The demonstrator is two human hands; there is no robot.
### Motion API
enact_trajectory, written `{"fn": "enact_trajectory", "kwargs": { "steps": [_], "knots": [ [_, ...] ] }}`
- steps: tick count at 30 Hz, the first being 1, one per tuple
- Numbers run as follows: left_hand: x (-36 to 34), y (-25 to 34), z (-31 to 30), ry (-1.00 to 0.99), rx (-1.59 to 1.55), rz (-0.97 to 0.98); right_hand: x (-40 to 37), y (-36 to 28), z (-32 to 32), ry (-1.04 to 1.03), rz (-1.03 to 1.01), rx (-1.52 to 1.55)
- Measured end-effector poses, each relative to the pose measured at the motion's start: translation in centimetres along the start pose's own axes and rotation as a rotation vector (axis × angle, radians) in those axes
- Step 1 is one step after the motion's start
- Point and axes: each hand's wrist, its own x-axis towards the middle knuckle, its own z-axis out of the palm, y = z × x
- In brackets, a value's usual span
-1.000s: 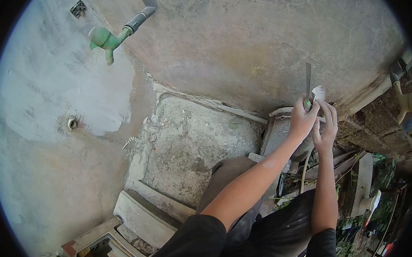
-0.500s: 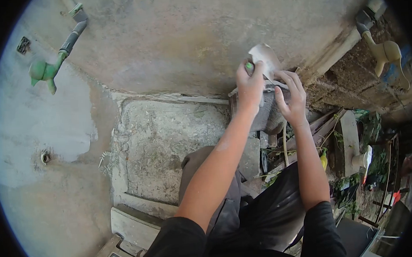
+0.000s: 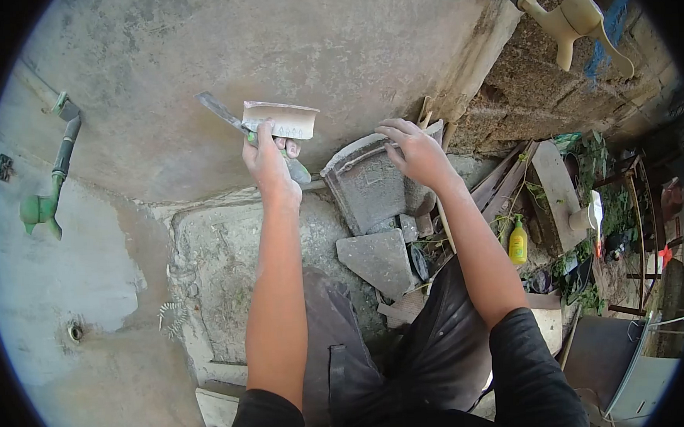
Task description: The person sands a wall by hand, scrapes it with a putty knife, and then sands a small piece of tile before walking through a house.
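My left hand (image 3: 272,169) is closed round a putty knife (image 3: 219,110) with a green handle, its flat grey blade pointing up and left. The same hand also grips a curved off-white piece (image 3: 284,117) with a row of small marks, held up in front of the wall. My right hand (image 3: 418,154) has its fingers stretched out and holds nothing; it overlaps the rim of a grey, dusty, angular basin-like block (image 3: 371,185) by the wall.
A green tap (image 3: 44,210) sticks out at the left and a beige tap (image 3: 572,23) at the upper right. A broken slab (image 3: 379,262) lies before my knees. Planks, plants and a yellow bottle (image 3: 517,243) are on the right.
My left hand has moved left with the knife and the curved piece, away from my right hand. The right hand has shifted left to the block's rim. The view has shifted too.
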Motion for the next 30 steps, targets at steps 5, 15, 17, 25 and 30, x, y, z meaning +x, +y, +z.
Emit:
{"fn": "enact_trajectory", "kwargs": {
  "steps": [5, 15, 17, 25, 30],
  "knots": [
    [0.0, 0.0, 0.0, 0.019, -0.004, -0.01, 0.0, -1.3, 1.5, 0.039, -0.001, -0.197],
    [-0.4, -0.2, 0.4, -0.017, 0.011, -0.011, -0.9, -4.2, 5.1, -0.232, -0.018, -0.069],
    [-0.3, -0.2, 0.5, -0.006, 0.007, -0.009, -1.0, -3.0, 5.3, -0.105, 0.131, -0.296],
    [-0.1, -0.3, 0.4, 0.003, 0.051, 0.009, -0.2, -5.5, 6.0, -0.259, -0.128, -0.092],
    [0.4, -0.1, -0.2, 0.02, 0.041, 0.01, -0.7, -3.3, 7.3, -0.115, -0.265, -0.048]
  ]
}}
